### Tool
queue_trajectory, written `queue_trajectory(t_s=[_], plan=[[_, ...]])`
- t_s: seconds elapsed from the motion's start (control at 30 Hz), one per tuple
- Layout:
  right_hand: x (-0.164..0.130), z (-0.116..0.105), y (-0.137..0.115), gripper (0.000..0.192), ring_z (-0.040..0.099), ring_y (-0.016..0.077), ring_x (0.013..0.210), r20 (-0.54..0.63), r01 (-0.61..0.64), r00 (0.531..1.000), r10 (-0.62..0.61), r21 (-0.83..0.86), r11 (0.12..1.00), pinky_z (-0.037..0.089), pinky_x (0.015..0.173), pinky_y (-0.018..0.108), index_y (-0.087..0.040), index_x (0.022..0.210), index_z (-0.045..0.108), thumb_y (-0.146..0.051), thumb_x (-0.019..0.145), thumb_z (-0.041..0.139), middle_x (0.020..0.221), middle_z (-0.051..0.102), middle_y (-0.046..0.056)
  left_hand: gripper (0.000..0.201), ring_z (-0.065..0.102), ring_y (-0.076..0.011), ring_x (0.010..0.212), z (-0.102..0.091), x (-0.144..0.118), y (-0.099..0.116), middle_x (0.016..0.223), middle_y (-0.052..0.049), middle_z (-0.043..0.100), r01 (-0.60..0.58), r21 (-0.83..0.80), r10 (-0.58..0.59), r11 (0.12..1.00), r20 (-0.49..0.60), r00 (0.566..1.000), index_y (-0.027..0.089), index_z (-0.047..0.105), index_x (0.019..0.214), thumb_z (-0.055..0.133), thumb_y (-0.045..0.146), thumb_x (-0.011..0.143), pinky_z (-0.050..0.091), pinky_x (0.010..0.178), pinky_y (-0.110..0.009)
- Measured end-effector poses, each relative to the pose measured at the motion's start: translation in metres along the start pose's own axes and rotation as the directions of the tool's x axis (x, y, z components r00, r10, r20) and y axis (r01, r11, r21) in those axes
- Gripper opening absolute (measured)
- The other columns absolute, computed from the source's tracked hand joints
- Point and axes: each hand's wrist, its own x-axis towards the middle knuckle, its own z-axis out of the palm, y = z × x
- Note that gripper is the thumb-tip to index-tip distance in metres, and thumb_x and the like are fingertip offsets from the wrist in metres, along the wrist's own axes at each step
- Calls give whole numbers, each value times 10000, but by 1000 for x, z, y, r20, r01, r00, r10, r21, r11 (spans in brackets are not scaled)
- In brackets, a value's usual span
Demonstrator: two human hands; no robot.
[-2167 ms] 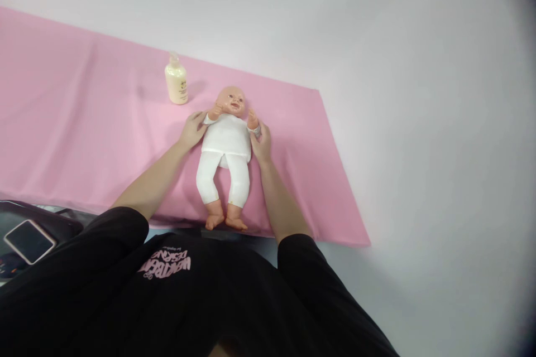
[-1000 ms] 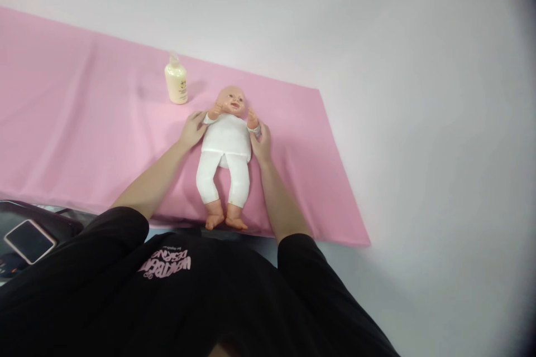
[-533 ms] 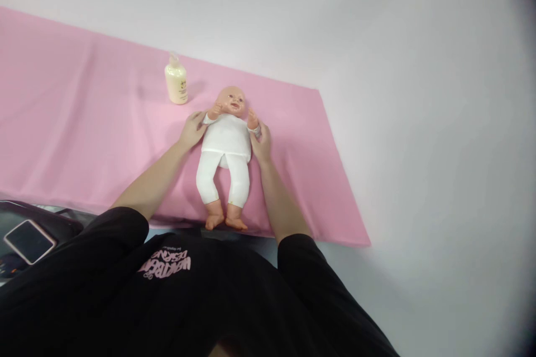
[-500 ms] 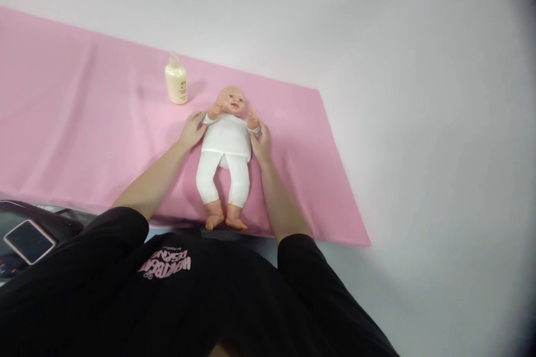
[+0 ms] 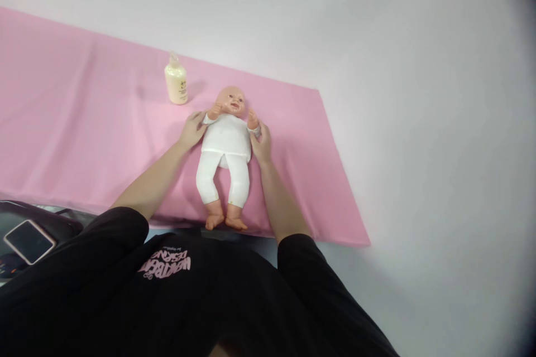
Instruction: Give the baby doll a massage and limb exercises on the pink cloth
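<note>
A baby doll (image 5: 226, 148) in a white top and white trousers lies on its back on a pink cloth (image 5: 84, 134), head away from me. My left hand (image 5: 191, 130) rests against the doll's shoulder on the left side. My right hand (image 5: 261, 143) rests against the doll's other arm and side. Both hands lie flat beside the torso and touch it; their fingertips are partly hidden behind the doll.
A cream lotion bottle (image 5: 176, 81) with a pump stands on the cloth just beyond my left hand. A phone (image 5: 28, 241) lies on a dark object at the lower left. The pink cloth ends at its right edge (image 5: 339, 178), with white surface beyond.
</note>
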Motion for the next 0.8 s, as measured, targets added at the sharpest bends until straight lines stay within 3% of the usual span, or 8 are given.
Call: queue_trajectory(t_s=[0.63, 0.8], plan=[[1, -1, -13, 549, 705, 331, 1372, -6, -29, 1000, 29, 41, 999, 527, 1293, 660, -296, 1432, 694, -617, 990, 747, 1428, 767, 123, 642, 677, -402, 1402, 1, 0, 0, 1489, -210, 753, 0, -17, 0, 1000, -5, 1000, 118, 679, 1574, 557, 424, 1023, 478, 1318, -620], [1, 0, -11, 553, 706, 330, 1365, -10, -31, 999, 31, 39, 999, 532, 1283, 636, -291, 1427, 692, -616, 982, 736, 1417, 772, 121, 592, 673, -384, 1410, 0, 1, 0, 1494, -180, 754, 7, -9, -7, 1000, 4, 1000, 172, 690, 1548, 552, 455, 1046, 493, 1311, -603]])
